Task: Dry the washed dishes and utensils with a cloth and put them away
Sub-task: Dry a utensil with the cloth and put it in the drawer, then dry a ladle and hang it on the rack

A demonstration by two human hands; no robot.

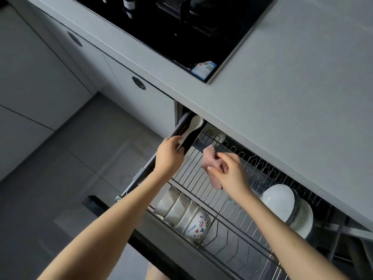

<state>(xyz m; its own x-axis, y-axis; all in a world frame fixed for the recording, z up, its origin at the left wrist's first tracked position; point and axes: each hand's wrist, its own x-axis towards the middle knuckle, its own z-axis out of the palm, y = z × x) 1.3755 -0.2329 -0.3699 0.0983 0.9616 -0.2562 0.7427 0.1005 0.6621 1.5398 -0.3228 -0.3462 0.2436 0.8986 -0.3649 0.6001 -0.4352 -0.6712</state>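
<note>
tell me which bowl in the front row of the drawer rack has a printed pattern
The bowl at the right end of the front row, with cartoon prints and lettering on its outside. The bowls to its left are plain white.

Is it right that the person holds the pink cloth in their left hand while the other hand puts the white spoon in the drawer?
Not quite. In the head view, the pink cloth is bunched in the right hand, not the left. The left hand is the one holding the white spoon at the end of the open drawer.
</note>
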